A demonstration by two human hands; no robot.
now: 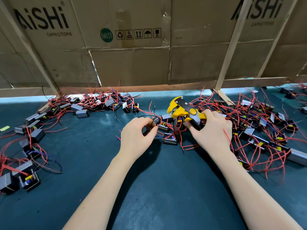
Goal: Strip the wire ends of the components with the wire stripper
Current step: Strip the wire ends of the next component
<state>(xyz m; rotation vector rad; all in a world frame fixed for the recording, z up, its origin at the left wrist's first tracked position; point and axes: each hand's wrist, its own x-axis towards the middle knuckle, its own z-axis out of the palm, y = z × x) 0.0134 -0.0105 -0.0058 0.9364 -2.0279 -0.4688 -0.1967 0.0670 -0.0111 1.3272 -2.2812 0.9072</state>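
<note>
Wire stripper [184,112]: yellow-and-black plastic body, gripped by right hand [214,128] above mid-bench; handles hidden under fingers. Component [155,120]: small dark block, red lead, pinched by left hand [137,135]; detail blurred. Bench [157,188]: matte dark-green mat. Heaps of red-wired components either side.

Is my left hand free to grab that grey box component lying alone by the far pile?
Probably not yet: the left hand already pinches a small black component. The grey box component lies uncovered on the green mat.
</note>
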